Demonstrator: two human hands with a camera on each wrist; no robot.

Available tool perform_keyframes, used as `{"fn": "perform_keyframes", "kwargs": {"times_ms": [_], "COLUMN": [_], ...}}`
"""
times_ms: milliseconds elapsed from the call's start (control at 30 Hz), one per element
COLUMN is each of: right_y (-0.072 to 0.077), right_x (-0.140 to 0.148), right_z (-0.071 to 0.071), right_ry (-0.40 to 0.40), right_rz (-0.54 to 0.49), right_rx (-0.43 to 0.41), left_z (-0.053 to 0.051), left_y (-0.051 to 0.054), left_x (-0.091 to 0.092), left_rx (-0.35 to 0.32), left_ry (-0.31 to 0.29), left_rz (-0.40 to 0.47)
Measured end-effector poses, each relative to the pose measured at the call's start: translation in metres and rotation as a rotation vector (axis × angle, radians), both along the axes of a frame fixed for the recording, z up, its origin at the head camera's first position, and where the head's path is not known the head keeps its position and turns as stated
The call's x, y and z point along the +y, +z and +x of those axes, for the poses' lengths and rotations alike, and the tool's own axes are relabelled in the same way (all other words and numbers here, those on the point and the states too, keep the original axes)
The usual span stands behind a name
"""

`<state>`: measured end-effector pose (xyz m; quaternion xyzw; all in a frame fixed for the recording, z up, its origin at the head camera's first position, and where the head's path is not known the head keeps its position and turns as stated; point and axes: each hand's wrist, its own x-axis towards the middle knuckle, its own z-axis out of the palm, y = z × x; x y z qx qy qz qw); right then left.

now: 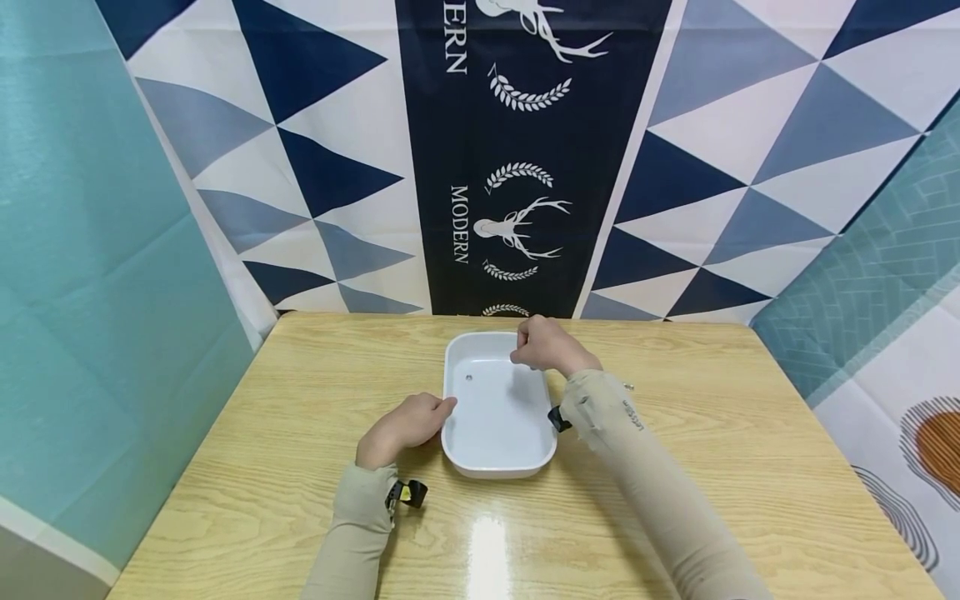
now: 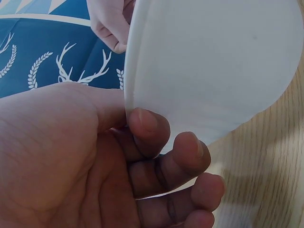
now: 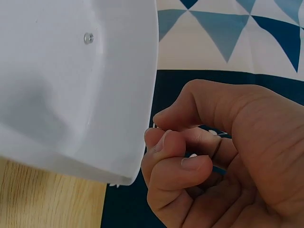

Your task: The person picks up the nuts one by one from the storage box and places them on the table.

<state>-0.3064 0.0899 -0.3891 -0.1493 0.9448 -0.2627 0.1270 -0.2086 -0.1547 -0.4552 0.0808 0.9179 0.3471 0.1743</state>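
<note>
A white rectangular tray (image 1: 498,425) with rounded corners is at the middle of the wooden table. My left hand (image 1: 408,423) grips its left rim, thumb over the edge and fingers curled against the outer wall, as the left wrist view shows. Over the tray's far right corner is my right hand (image 1: 551,346). Its fingers (image 3: 176,173) are curled, with the thumb close to the index fingertip; whether something tiny sits between them cannot be made out. Inside the tray lies a small, shiny, clear round piece (image 3: 89,38), towards the far left in the head view.
The wooden table (image 1: 315,367) surrounds the tray. A tiny shiny thing (image 1: 628,386) lies right of the tray, beside my right sleeve. A patterned cloth (image 1: 517,167) hangs behind the table's far edge, and teal cloth (image 1: 112,250) stands along the left.
</note>
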Motion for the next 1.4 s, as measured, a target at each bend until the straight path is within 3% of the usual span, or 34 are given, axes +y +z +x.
{"fn": "perform_keyframes", "kwargs": {"times_ms": [833, 1400], "right_y": [0.001, -0.011], "right_x": [0.023, 0.041], "right_z": [0.001, -0.003], "right_ry": [-0.031, -0.042], "right_rz": [0.013, -0.016], "right_rx": [0.0, -0.002], "left_z": [0.001, 0.003], "left_y": [0.001, 0.003], "left_x": [0.0, 0.0], "left_rx": [0.004, 0.001], "left_ry": [-0.008, 0.002], "left_rz": [-0.001, 0.007]}}
